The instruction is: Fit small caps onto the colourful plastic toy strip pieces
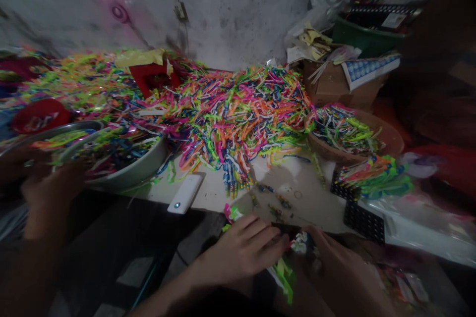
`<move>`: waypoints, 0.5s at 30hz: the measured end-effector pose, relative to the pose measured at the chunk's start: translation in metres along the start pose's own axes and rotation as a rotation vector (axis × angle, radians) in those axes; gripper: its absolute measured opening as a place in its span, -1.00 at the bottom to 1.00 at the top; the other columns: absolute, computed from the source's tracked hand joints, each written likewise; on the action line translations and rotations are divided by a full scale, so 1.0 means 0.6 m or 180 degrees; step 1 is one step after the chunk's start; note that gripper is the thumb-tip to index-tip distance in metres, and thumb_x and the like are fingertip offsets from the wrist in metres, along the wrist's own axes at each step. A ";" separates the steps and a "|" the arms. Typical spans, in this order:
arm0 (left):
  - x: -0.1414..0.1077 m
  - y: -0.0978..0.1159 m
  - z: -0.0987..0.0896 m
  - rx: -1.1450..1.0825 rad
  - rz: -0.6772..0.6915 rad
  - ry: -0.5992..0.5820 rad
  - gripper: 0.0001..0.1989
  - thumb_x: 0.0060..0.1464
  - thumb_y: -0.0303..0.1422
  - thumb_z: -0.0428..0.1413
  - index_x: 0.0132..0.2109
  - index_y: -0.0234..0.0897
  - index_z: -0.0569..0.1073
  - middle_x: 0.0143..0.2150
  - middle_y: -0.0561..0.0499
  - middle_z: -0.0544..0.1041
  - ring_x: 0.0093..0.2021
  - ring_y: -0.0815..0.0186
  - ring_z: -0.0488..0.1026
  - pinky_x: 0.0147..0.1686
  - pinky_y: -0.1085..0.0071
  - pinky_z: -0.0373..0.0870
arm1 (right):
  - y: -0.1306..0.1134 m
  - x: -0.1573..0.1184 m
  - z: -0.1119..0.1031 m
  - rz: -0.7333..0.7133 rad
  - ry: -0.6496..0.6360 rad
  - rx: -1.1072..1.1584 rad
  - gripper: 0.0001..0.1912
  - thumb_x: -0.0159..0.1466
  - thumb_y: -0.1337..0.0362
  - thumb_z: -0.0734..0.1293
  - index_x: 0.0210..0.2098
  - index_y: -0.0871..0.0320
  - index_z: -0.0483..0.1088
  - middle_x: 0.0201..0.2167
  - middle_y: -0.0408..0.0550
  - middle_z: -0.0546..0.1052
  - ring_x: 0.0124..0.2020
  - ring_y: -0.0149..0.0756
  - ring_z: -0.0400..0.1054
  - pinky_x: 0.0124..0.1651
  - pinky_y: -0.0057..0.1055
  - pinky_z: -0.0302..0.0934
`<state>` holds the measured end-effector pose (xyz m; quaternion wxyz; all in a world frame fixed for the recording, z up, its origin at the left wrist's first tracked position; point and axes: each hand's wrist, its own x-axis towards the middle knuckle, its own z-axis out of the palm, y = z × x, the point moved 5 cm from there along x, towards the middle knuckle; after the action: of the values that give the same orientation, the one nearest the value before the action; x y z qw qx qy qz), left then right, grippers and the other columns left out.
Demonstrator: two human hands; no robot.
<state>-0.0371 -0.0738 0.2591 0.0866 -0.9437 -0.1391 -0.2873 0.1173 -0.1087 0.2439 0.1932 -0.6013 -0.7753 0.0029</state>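
Observation:
My left hand [249,245], its fingers curled, is closed round a bundle of colourful strips; pink and green ends [233,213] stick out above it and green ones [283,277] hang below. Just right of it, my right hand [330,252] is closed at the white knotted part [299,242] of the bundle, its fingertips dark and partly hidden. Both hands are at the table's front edge. Beyond them a few small beaded pieces [277,210] lie on the pale tabletop [219,190], near a row of strips with yellow tips [234,178].
A large heap of colourful strips [245,114] covers the table's back. Left are a white bowl [148,163], a white phone-like object [186,193] and another person's hands [52,183]. Right are an orange basin [390,133], black trays [363,220] and a cardboard box [334,86].

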 end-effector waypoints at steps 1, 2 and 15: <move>0.000 -0.001 -0.002 -0.0016 -0.0059 0.0034 -0.84 0.20 -0.49 0.03 -0.09 -0.31 0.44 -0.19 0.04 0.52 -0.18 0.35 0.41 -0.14 0.38 0.34 | -0.001 0.000 0.001 0.0025 -0.0003 0.0060 -0.76 0.11 0.37 0.16 -0.20 0.06 0.25 -0.37 -0.07 0.58 -0.42 -0.26 0.51 -0.50 -0.50 0.33; 0.000 -0.001 -0.003 -0.0027 -0.0109 0.0060 -0.85 0.20 -0.49 0.03 -0.09 -0.32 0.44 -0.19 0.04 0.52 -0.18 0.35 0.41 -0.14 0.38 0.34 | -0.002 0.001 0.003 0.0060 -0.0009 0.0112 -0.75 0.12 0.37 0.16 -0.19 0.07 0.24 -0.35 -0.06 0.58 -0.40 -0.25 0.51 -0.47 -0.49 0.34; -0.003 0.002 0.008 -0.0298 -0.0125 0.0254 -0.80 0.26 -0.51 -0.06 -0.10 -0.36 0.46 -0.22 0.02 0.56 -0.24 0.37 0.43 -0.23 0.39 0.32 | 0.004 -0.010 0.037 -0.0182 -0.0077 0.0351 -0.57 0.02 0.51 0.11 -0.11 0.15 0.23 -0.25 0.03 0.55 -0.28 -0.26 0.49 -0.36 -0.48 0.35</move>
<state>-0.0357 -0.0741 0.2539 0.0421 -0.9316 -0.1405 -0.3325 0.1142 -0.1084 0.2209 0.2167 -0.5673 -0.7931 0.0473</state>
